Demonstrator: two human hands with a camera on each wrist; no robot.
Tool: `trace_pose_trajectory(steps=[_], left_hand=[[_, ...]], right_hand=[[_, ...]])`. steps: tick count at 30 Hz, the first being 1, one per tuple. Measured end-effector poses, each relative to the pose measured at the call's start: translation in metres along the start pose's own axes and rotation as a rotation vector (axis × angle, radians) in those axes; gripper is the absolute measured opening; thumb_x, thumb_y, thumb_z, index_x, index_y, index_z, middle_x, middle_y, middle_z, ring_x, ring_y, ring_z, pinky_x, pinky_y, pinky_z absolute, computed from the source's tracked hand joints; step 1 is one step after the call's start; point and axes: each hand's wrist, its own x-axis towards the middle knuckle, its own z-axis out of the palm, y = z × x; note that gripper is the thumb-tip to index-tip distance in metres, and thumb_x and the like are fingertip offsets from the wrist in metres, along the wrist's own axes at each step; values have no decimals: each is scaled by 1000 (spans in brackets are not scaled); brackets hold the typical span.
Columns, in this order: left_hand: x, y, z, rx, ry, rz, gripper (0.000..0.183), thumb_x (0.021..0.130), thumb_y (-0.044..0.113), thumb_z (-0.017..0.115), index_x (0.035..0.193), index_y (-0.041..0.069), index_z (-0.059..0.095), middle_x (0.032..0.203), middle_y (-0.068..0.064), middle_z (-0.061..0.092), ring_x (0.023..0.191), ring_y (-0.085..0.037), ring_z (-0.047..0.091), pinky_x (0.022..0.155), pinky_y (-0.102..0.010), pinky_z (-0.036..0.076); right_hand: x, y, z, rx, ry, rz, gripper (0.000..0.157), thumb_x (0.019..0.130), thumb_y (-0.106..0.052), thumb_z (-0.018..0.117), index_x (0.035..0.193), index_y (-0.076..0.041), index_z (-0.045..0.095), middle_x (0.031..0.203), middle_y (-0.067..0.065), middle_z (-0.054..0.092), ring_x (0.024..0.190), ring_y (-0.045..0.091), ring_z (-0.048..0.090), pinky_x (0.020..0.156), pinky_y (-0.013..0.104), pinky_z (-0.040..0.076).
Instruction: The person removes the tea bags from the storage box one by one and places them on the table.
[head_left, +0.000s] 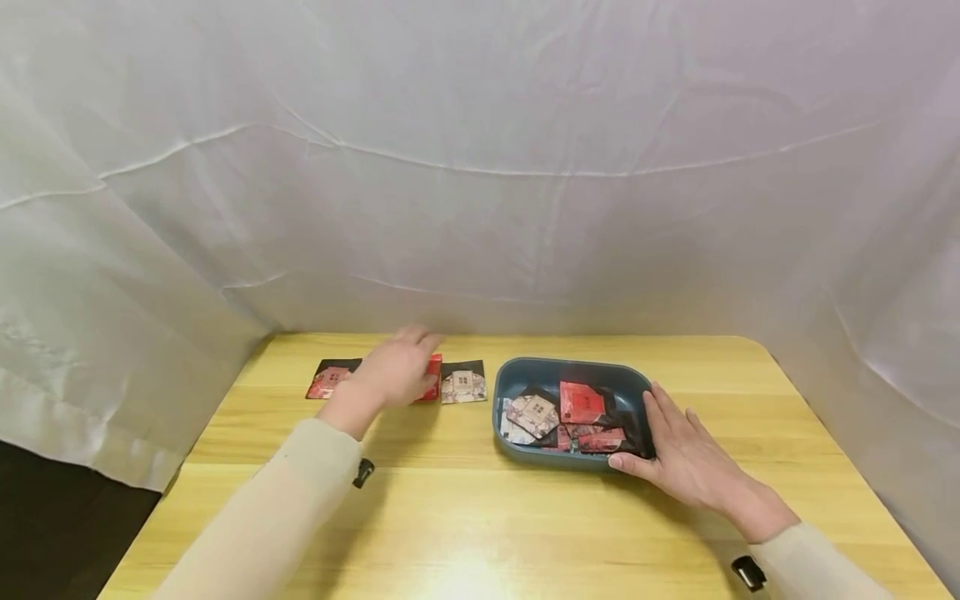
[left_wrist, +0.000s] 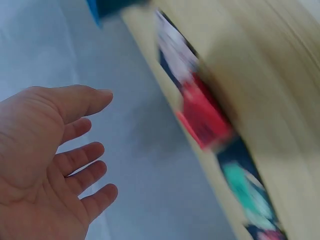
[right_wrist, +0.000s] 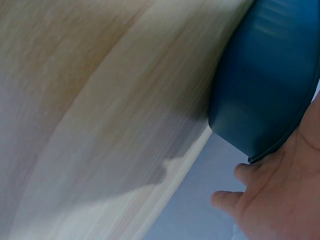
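My left hand (head_left: 393, 368) hovers over a row of small flat packets at the table's back, its fingers loosely spread and holding nothing. Out of the row show a black-and-red packet (head_left: 332, 381), a red packet (head_left: 433, 379) and a black packet with a pale print (head_left: 463, 383). The left wrist view adds a dark packet with a green patch (left_wrist: 245, 187), blurred; in the head view the hand hides that part. My right hand (head_left: 686, 457) rests against the right front corner of a dark blue bin (head_left: 551, 457), thumb at the front rim, fingers extended along the side.
Inside the bin several packets lie jumbled, among them a red packet (head_left: 582, 404) and a pale-printed packet (head_left: 534, 414). The wooden table (head_left: 480, 517) ends close behind the row, where a pale cloth (head_left: 465, 233) hangs.
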Motion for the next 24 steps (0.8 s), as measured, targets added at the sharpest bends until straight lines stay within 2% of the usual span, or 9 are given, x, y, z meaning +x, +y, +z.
trace_pose_trajectory(steps=[4, 7, 12, 15, 19, 24], left_hand=[[8, 39, -5, 16, 7, 96, 70, 99, 26, 74, 159, 8, 44, 165, -16, 42, 155, -36, 37, 129, -51, 28], [16, 66, -3, 46, -19, 168, 68, 100, 31, 72, 159, 7, 45, 166, -13, 42, 156, -33, 36, 130, -48, 25], [29, 108, 9, 98, -89, 262, 68, 103, 40, 66, 159, 9, 45, 166, -9, 42, 157, -28, 35, 132, -42, 22], [37, 127, 21, 139, -104, 315, 65, 105, 41, 63, 159, 9, 46, 165, -9, 46, 157, -28, 36, 132, -39, 23], [48, 150, 33, 172, -119, 360, 63, 104, 41, 65, 156, 10, 50, 163, -7, 49, 155, -26, 39, 130, -36, 27], [60, 175, 45, 157, -175, 352, 60, 103, 42, 65, 155, 15, 52, 162, -1, 50, 155, -21, 40, 128, -31, 31]], right_hand=[[0, -1, -1, -1, -1, -3, 121, 93, -75, 61, 161, 15, 17, 171, 34, 11, 155, 53, 25, 120, 76, 21], [0, -2, -1, -2, -1, -3, 122, 93, -75, 61, 161, 15, 17, 171, 34, 11, 155, 53, 25, 120, 76, 21], [0, -2, -1, -2, -1, 0, 122, 92, -75, 62, 161, 16, 17, 171, 35, 12, 155, 53, 25, 120, 76, 22], [0, -2, 0, 0, 3, -1, 122, 92, -75, 62, 160, 16, 18, 170, 35, 13, 154, 53, 27, 119, 76, 22], [0, -1, 0, 0, 4, -2, 121, 93, -75, 62, 160, 17, 19, 170, 36, 14, 154, 53, 28, 118, 77, 23], [-1, 0, 0, 5, 8, -4, 121, 93, -74, 62, 160, 16, 19, 170, 36, 15, 154, 53, 28, 118, 77, 24]])
